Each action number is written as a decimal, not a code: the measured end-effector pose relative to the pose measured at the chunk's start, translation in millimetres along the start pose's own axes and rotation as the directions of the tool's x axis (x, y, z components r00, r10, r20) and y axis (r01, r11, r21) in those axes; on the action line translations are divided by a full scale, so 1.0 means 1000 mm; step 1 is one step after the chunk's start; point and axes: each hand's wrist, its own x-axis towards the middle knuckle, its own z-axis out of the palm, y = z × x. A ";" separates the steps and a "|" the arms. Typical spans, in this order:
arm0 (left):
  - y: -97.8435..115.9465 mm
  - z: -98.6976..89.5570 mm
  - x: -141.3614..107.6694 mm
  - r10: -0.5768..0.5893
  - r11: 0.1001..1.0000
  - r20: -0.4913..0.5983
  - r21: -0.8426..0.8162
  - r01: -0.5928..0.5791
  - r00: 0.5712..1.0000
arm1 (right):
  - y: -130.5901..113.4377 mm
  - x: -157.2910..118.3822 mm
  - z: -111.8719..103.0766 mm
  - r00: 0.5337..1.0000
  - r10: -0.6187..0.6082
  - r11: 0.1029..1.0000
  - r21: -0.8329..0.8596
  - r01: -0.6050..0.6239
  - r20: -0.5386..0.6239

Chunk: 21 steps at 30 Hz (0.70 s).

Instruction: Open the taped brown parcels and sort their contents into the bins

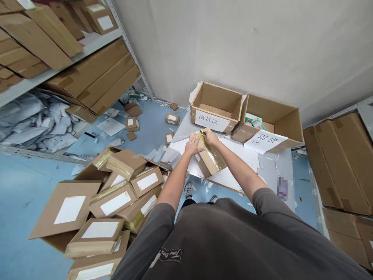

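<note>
Left hand [194,144] flat, fingers spread, pressing on taped box [208,155], not gripping. Right hand [210,138] closed round yellow-black tool [202,133] at box's far end. Box sits on counter [284,161], near edge. Two open cartons [217,92] behind; parcels [125,163] heaped left.

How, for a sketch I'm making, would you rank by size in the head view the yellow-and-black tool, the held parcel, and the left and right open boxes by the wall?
1. Right open box
2. Left open box
3. Held parcel
4. Yellow-and-black tool, partly hidden by the right hand
</note>
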 end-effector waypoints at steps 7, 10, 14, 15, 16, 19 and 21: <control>0.006 0.007 0.012 0.005 0.997 -0.016 -0.080 -0.006 1.000 | -0.008 0.012 0.000 0.999 0.009 0.988 -0.154 -0.004 0.032; 0.002 0.004 0.014 -0.003 0.997 0.036 -0.081 0.006 0.999 | -0.010 0.017 -0.005 0.998 -0.013 0.981 -0.194 0.025 0.062; -0.004 -0.006 0.017 -0.022 0.999 0.134 -0.030 0.026 0.991 | -0.009 0.019 -0.009 0.995 -0.004 0.964 -0.264 0.031 0.099; -0.005 -0.008 0.018 -0.029 0.999 0.142 -0.015 0.031 0.989 | -0.008 0.018 -0.009 0.995 0.006 0.961 -0.277 0.023 0.103; -0.006 -0.009 0.018 -0.038 0.999 0.142 -0.002 0.038 0.989 | -0.008 0.015 -0.008 0.995 0.018 0.960 -0.278 0.011 0.100; -0.005 -0.012 0.018 -0.075 0.997 0.123 0.034 0.072 0.990 | -0.001 0.003 -0.005 0.995 0.047 0.975 -0.219 -0.026 0.092; -0.003 -0.012 0.016 -0.097 0.994 0.117 0.062 0.090 0.988 | 0.007 -0.008 -0.004 0.993 0.056 0.981 -0.190 -0.036 0.101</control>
